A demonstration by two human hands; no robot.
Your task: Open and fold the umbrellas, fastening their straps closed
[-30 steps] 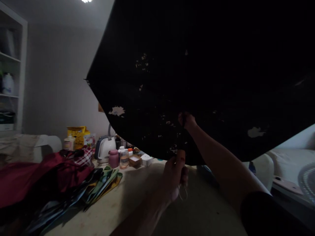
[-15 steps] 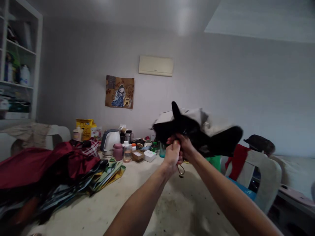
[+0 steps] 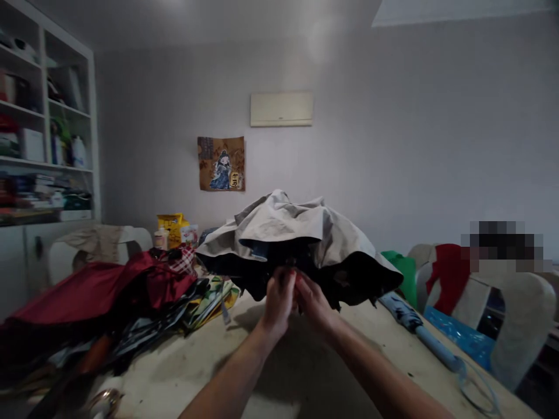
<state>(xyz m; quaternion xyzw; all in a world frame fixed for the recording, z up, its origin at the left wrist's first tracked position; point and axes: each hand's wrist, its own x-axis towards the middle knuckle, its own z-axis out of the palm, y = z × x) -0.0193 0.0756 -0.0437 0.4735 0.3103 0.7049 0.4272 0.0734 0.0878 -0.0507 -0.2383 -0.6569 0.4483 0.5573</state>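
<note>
Both hands at work on a half-collapsed umbrella, seen from the wearer's head. The left hand (image 3: 280,299) and the right hand (image 3: 312,299) meet side by side, fingers bent inward and clenched about the middle of the umbrella (image 3: 283,224), beneath its canopy; the exact part gripped is hidden by the fingers. The canopy spreads above and beyond both hands, pale on its outer face and black on its underside, its slack edge hanging in folds to either side of them. Below the hands lies the bare surface (image 3: 362,355), darkened by shadow. To the left of the left hand, a maroon cloth (image 3: 91,291) lies heaped, and nearer to that hand is a green-and-yellow patterned fabric (image 3: 212,302), folded in pleats. To the right of the right hand, a light-blue furled umbrella (image 3: 402,313) (a loop of strap trails from its near end) lies along the surface, well apart from the fingers. Farther out on that side, a red cloth (image 3: 449,270) drapes over a pale chair (image 3: 524,326). Beyond the hands and higher, a picture (image 3: 221,164) hangs on the wall.
</note>
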